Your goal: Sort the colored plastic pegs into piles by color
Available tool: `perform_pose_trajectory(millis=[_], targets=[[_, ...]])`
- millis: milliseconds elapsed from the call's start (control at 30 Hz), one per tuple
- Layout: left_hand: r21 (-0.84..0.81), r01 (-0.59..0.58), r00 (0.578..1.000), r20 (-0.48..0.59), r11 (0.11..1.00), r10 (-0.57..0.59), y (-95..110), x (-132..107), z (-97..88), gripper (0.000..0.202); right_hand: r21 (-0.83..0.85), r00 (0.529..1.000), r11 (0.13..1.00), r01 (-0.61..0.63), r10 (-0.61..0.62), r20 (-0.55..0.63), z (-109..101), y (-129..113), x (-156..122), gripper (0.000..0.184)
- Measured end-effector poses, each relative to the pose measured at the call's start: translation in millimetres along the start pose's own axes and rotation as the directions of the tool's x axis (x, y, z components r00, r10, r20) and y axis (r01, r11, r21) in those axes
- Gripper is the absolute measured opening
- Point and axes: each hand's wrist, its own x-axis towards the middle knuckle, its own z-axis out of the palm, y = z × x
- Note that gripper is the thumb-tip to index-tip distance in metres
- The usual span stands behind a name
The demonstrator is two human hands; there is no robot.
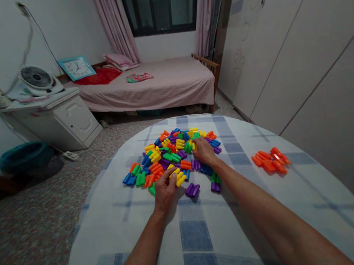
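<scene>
A: Pegs (163, 155) on the cloth (195, 236), near the fingers?
B: Touching. Left hand (165, 192) curls over yellow ones (180, 178) lying slantwise; right hand (204, 151) closes narrow on the heap, hold unclear.

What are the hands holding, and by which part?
The left hand and the right hand each touch yellow plastic pieces. I cannot tell whether either hand is really gripping one, or by which part.

Glossy plastic pegs (171, 156), matt cloth (195, 236)
</scene>
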Motion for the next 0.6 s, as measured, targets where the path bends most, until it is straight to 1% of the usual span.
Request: perform_pose_trajectory(millis=[100,167,267,333,400,467,533,600], targets=[[0.015,-0.004,1.0,0.021,1.0,0.003,-6,2,-2.4,0.044,-0.025,0.999,0.999,-0.029,0.03,0.033,-12,6,-9,0.035],[0.048,-0.001,0.999,0.033,0.999,-0.001,-7,2,-3.4,0.043,0.012,0.999,0.999,-0.049,0.049,0.015,-22,13,-16,0.033],[0.085,-0.02,0.998,0.057,0.996,0.015,-8,3,-3.6,0.043,0.17,0.995,0.982,-0.079,0.087,-0.039,-40,21,-30,0.032],[0.082,-0.03,0.996,0.088,0.996,0.023,-7,2,-3.1,0.044,0.306,0.99,0.946,-0.105,0.127,-0.054,-51,21,-44,0.032],[0.052,-0.024,0.991,0.136,0.998,0.016,-8,1,-2.3,0.046,0.427,0.987,0.896,-0.124,0.155,-0.04,-60,16,-61,0.034],[0.006,0.008,0.981,0.192,1.0,-0.009,-7,0,-1.4,0.047,0.515,0.994,0.852,-0.097,0.106,0.012,-64,3,-80,0.035],[-0.031,0.05,0.972,0.233,0.998,-0.042,-6,-1,-0.8,0.049,0.557,0.998,0.83,-0.018,-0.021,0.063,-65,-12,-97,0.034],[-0.062,0.079,0.967,0.246,0.995,-0.061,-4,-1,-0.9,0.05,0.566,0.984,0.821,0.073,-0.153,0.095,-62,-28,-111,0.034]])
